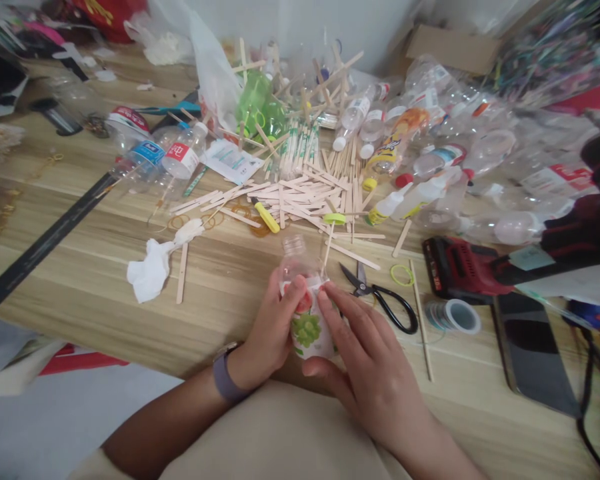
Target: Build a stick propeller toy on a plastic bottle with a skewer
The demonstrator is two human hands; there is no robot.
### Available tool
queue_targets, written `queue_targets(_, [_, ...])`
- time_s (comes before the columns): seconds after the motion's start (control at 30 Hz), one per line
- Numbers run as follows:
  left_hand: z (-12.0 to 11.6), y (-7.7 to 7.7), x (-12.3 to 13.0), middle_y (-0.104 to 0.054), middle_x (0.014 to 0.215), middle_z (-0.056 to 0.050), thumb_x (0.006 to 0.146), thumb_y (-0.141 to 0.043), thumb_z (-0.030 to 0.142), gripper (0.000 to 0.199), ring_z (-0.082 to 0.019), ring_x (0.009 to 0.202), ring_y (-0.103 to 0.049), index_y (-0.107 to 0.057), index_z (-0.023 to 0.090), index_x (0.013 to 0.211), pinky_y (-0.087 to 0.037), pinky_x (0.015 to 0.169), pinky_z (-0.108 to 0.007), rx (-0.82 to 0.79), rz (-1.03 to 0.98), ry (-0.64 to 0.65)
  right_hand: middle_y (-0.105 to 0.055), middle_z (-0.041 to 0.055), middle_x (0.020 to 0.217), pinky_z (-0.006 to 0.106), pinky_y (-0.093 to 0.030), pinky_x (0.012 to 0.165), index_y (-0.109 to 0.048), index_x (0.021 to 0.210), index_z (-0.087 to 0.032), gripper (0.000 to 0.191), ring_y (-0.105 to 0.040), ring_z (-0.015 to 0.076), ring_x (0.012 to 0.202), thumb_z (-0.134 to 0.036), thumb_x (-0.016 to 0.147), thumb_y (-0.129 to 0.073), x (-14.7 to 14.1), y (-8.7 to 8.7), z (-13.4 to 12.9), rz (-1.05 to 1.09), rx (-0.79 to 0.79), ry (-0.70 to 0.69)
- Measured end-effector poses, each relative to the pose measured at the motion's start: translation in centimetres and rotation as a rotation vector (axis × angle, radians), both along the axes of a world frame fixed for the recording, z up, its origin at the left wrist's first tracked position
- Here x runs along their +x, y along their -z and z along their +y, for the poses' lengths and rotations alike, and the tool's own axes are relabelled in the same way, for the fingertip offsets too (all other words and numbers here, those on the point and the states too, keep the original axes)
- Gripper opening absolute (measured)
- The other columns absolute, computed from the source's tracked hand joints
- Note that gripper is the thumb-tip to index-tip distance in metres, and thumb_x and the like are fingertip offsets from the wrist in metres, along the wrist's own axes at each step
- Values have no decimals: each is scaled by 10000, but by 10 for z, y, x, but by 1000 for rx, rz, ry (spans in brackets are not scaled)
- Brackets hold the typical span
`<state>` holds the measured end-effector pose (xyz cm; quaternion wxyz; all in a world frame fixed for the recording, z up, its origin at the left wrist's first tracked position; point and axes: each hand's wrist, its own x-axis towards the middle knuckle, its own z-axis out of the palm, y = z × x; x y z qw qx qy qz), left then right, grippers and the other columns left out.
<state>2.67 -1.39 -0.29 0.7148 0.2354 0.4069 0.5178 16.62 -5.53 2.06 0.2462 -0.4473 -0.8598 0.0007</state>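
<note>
A small clear plastic bottle [309, 325] with a white label showing green fruit is held upright, slightly tilted, near the table's front edge. My left hand [273, 323] wraps round its left side, thumb on the label. On the right side my right hand [365, 353] presses the label with its fingertips, thumb near the bottle's base. A thin wooden stick [329, 248] topped by a green bottle cap [334, 219] rises beside the bottle at my right fingertips; its lower end is hidden. Black-handled scissors [380, 293] lie open just right of the bottle.
Craft sticks [300, 197] are piled ahead, with a yellow-handled tool [267, 217]. Plastic bottles [480, 153] crowd the back right. A red-and-black power tool [460, 267], a wire spool [455, 316] and a phone [533, 353] lie right. Crumpled tissue [150, 270] sits left.
</note>
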Motion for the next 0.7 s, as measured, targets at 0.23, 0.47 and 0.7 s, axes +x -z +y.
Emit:
queue_targets(0.23, [0, -2, 0, -603, 913, -20, 809, -675, 525, 383, -183, 825, -581, -555, 246, 1042, -479, 789, -324, 10, 22, 4, -575, 212, 1344, 492, -532, 917, -509, 1365, -117, 571, -550, 319, 1216, -508, 951, -479, 1, -2, 1, -32, 1, -2])
queue_targets(0.47, [-1, -2, -2, -578, 826, -11, 805, -652, 584, 445, -173, 756, -551, -552, 218, 1038, -472, 745, -325, 55, 126, 12, -610, 218, 1284, 465, -539, 907, -540, 1292, -70, 509, -568, 306, 1177, -455, 964, -485, -1, -3, 2, -27, 33, 4])
queue_targets(0.7, [-4, 5, -5, -606, 1150, -61, 855, -631, 515, 452, -210, 1045, -572, -518, 221, 1179, -435, 956, -362, 165, 237, 18, -606, 224, 1264, 471, -553, 875, -483, 1356, -79, 464, -595, 309, 1130, -348, 977, -476, 0, -2, 1, -4, 22, 26])
